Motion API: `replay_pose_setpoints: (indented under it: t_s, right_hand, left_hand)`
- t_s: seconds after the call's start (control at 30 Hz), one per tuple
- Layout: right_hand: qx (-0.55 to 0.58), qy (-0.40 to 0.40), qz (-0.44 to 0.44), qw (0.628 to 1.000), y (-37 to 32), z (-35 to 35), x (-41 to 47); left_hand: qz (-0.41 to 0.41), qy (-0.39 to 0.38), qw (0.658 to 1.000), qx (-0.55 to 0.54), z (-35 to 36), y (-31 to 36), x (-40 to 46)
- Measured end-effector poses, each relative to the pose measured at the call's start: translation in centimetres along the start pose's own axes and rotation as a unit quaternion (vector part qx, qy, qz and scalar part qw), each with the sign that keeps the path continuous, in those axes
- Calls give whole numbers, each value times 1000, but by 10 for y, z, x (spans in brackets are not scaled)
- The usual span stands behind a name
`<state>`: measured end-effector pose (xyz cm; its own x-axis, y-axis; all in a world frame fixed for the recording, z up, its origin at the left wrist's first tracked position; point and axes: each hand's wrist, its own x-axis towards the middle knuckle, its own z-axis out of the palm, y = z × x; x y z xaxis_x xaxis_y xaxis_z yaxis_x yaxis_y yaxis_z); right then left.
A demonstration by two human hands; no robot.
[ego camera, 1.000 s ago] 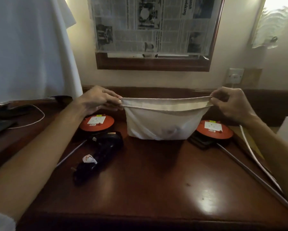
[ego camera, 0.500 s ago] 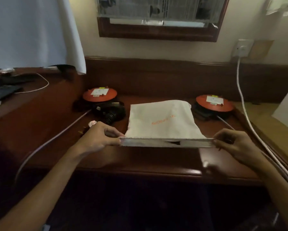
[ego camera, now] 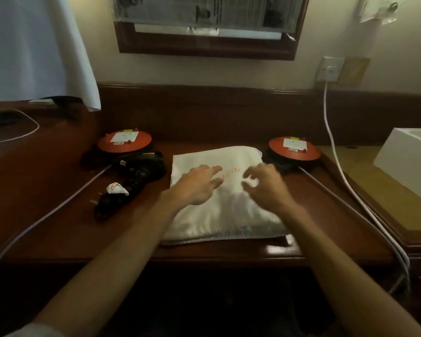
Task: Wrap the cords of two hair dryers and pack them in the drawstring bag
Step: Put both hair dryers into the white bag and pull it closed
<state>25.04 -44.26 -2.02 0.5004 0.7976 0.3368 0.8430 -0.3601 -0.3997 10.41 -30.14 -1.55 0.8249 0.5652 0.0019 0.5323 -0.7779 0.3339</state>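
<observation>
A white fabric drawstring bag (ego camera: 229, 205) with faint orange lettering on its upper face lies flat on the dark polished wooden desk (ego camera: 58, 215), roughly at the middle of the desktop. Its hemmed mouth edge lies along the near edge of the desk, towards the person, and its closed rounded bottom points away towards the wall, so its long axis runs from near to far. The cloth is softly creased and bulges slightly in the middle. The left hand (ego camera: 199, 184) reaches over the bag palm down with its fingers stretched out straight across the lettering, holding nothing; whether the fingertips touch the cloth cannot be told. The right hand (ego camera: 265, 183) hovers beside it over the bag's right half, its fingers spread and loosely bent, also holding nothing. Just left of the bag lies a black hair dryer (ego camera: 136, 178) on the desk, its body slanting from the far right to the near left, with its cord bundled at the near end and a white tag on it. Two round orange-topped discs (ego camera: 124, 142) sit on dark bases, one behind the dryer, the other at the bag's far right corner.
</observation>
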Motion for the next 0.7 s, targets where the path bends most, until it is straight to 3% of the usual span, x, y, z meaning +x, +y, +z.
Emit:
replay_pose_setpoints:
  t_s: [0.13, 0.27, 0.37, 0.57, 0.7]
  right_hand:
    - [-151, -96, -47, 983, -12, 43, 2]
    - [-180, -132, -53, 973, -9, 38, 11]
    - [-179, -174, -61, 966, -16, 46, 15]
    - [-393, -205, -67, 894, -9, 54, 24]
    - [-329, -204, -64, 920, -7, 57, 35]
  left_hand:
    - [-78, 9, 997, 23, 67, -26, 28]
    - [-48, 44, 996, 66, 89, -41, 28]
    - [-50, 23, 995, 79, 89, -41, 34]
    - [-63, 3, 995, 77, 95, -47, 39]
    - [-66, -3, 996, 67, 94, -46, 44]
